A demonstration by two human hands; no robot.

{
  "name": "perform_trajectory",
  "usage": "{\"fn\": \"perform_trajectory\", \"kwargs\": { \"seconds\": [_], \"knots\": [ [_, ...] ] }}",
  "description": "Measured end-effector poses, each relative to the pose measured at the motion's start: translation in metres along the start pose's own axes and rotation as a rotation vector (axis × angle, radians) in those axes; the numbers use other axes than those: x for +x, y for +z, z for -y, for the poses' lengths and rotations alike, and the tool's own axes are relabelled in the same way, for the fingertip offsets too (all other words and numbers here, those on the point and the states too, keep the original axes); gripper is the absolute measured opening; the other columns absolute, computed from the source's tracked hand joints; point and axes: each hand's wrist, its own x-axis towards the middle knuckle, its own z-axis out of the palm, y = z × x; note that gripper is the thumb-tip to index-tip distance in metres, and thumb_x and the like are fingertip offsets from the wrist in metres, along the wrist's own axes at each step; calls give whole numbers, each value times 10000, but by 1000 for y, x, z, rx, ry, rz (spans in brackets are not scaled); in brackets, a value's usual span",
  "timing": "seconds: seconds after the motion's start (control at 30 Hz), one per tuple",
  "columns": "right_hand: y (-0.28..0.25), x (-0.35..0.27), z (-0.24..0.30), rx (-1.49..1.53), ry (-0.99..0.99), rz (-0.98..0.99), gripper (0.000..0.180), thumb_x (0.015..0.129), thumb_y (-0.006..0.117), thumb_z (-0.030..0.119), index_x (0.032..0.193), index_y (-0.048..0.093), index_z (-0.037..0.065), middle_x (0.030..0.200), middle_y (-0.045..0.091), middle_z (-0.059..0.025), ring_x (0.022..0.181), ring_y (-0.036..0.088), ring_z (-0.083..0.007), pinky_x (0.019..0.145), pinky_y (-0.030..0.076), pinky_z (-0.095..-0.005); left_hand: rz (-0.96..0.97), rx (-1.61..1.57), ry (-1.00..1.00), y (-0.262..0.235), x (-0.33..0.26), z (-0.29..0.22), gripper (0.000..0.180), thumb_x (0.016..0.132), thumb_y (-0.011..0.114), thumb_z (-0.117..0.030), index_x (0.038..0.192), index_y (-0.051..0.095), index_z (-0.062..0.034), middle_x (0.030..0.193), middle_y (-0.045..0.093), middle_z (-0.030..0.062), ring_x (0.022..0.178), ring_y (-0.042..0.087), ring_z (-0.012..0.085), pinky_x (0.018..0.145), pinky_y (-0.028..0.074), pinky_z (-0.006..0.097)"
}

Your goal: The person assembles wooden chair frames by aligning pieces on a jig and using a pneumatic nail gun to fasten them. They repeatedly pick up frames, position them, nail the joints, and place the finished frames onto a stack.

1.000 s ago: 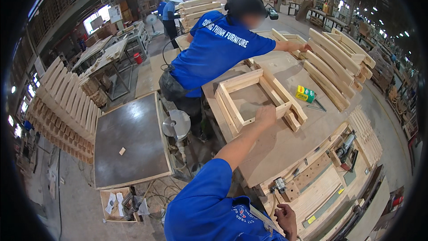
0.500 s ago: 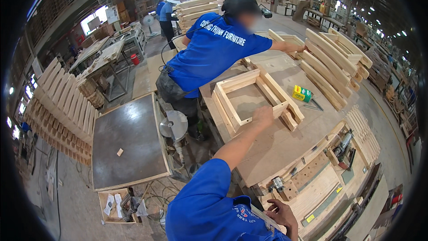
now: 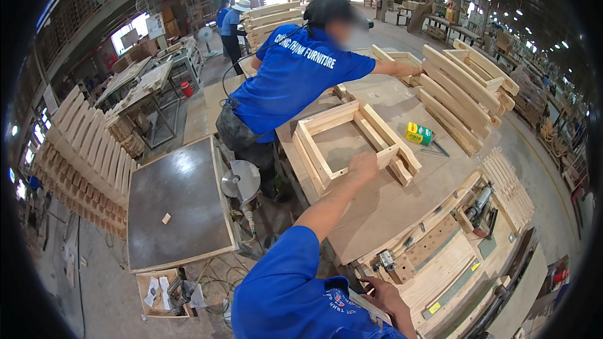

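Note:
My left hand [image 3: 364, 168] reaches across the table, its fingers closed over the near bar of a rectangular wooden frame [image 3: 325, 119]. The frame lies on the brown tabletop, and a shaped wooden leg piece [image 3: 405, 166] runs along its right side. Low in the view, close to my shirt front, is my right hand [image 3: 386, 301], fingers loosely bent and apart. Nothing shows in it, though part of it is hidden. A wooden jig [image 3: 433, 257] with a metal clamp [image 3: 385, 260] lies just beyond that hand.
A co-worker [image 3: 295, 81] in blue leans over the table, one hand at stacked curved slats [image 3: 461, 81]. A yellow-green can [image 3: 419, 133] stands beyond the frame. A circular saw blade [image 3: 240, 179] sits beside a dark-topped table [image 3: 179, 204] at left. Stacked slats [image 3: 85, 150] rise farther left.
The whole view has shifted slightly, moving things left in the picture. My left hand stays on the frame's bar; my right hand keeps near my shirt. The co-worker's arm remains stretched to the slats.

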Motion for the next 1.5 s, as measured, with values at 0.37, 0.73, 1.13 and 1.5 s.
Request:
{"fn": "perform_trajectory", "kwargs": {
  "seconds": [0.37, 0.73, 1.13, 1.5],
  "knots": [
    [-7, 4, 7, 276, -82, 39, 566, 898, 845, 269, 1416, 649, 154, 1242, 727, -146, 1133, 701, -322, 982, 560, -395, -9, 40, 4, 4, 2, 5, 267, 919, 707, -187, 1126, 746, -23, 1101, 775, 204, 1080, 748, 354, 936, 588, 459],
    [16, -31, -30, 459, -112, 35, 308, 1063, 644, 356, 1263, 786, 170, 1398, 626, -205, 1292, 603, -365, 1085, 486, -434, 9, 22, -24, 7, 3, 5, 314, 937, 720, -267, 1151, 742, -38, 1135, 763, 191, 1099, 734, 354, 944, 580, 470],
    [34, -30, -29, 408, -291, -186, 354, 1092, 611, 347, 1067, 770, 32, 1192, 673, -156, 1141, 643, -304, 982, 516, -417, -238, 141, 151, 31, 19, 37, 513, 910, 733, -518, 1065, 751, -29, 1065, 763, 215, 1037, 726, 412, 878, 567, 531],
    [65, -45, -40, 494, -177, -393, 538, 1108, 510, 429, 937, 701, -45, 1034, 679, -284, 1013, 648, -403, 883, 482, -502, -169, 288, 189, 24, 4, -16, 592, 897, 782, -407, 1241, 659, 59, 1141, 717, 281, 1086, 689, 456, 935, 546, 533]
  ]
}}
